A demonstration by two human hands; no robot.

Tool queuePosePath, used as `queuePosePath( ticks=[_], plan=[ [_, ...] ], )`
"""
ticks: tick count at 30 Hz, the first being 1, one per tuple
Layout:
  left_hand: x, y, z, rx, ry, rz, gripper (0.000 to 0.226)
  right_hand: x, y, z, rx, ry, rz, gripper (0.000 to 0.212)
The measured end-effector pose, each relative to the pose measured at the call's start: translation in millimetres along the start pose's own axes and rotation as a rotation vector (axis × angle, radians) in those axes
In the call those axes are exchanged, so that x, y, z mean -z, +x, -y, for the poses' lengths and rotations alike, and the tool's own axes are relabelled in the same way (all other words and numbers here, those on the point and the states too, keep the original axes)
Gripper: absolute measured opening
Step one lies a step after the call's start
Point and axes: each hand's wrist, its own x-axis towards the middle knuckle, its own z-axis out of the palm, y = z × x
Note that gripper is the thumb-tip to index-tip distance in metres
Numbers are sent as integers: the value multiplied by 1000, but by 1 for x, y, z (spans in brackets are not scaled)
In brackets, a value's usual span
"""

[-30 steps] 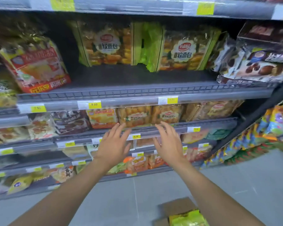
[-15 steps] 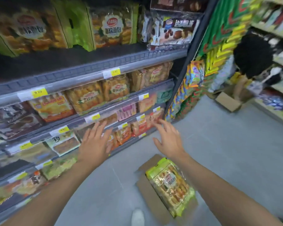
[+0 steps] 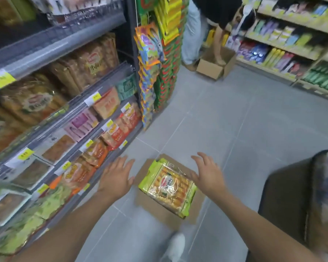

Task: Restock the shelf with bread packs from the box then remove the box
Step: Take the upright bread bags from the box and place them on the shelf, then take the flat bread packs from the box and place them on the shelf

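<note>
Hands spread open, empty: left hand (image 3: pixel 116 178) & right hand (image 3: pixel 206 173) either side of bread pack (image 3: pixel 169 188) in box (image 3: pixel 160 208) on floor (image 3: pixel 235 133), beside shelf (image 3: pixel 51 44).

Above the box: the bread pack (image 3: pixel 168 188) lies on top of the cardboard box (image 3: pixel 159 212) with open air over it; nothing stands between it and either hand.
Left hand (image 3: pixel 116 178): spread, palm down, over bare floor (image 3: pixel 225 133) just left of the box.
Right hand (image 3: pixel 208 173): spread at the pack's right edge.
Left side: the shelf unit (image 3: pixel 64 114) runs close along the box; its lower ledges and packets jut toward the left hand.
Right side: a dark bin-like object (image 3: pixel 288 201) stands near the right forearm.
Near side: a white shoe (image 3: pixel 175 244) sits just below the box.
Far side: grey tiles lie open up to a second cardboard box (image 3: pixel 214 66) and a standing person (image 3: pixel 193 29), well apart.
</note>
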Motion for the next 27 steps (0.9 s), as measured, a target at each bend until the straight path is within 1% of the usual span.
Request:
queuePosePath(
  ticks=[4,9,12,16,19,23,25,27],
  plan=[
    [-43,47,-13,-11,-3,146,66,-43,9,-43,-153,40,68,57],
    [-103,104,-14,25,-35,325,67,-122,17,-84,-435,172,228,63],
    [-143,139,-11,6,-34,421,67,-177,17,-99,-599,300,320,63],
    [-205,186,-3,25,-78,526,62,-252,27,-113,-854,537,355,69],
    [-251,220,-1,135,-188,576,58,-302,40,-122,-964,633,390,70],
    [-312,251,6,311,-304,642,51,-353,57,-132,-1081,709,418,62],
    [-342,262,13,382,-375,673,48,-375,63,-138,-1133,747,421,67],
    [-369,274,18,446,-484,703,54,-394,68,-144,-1204,797,417,71]
  ],
)
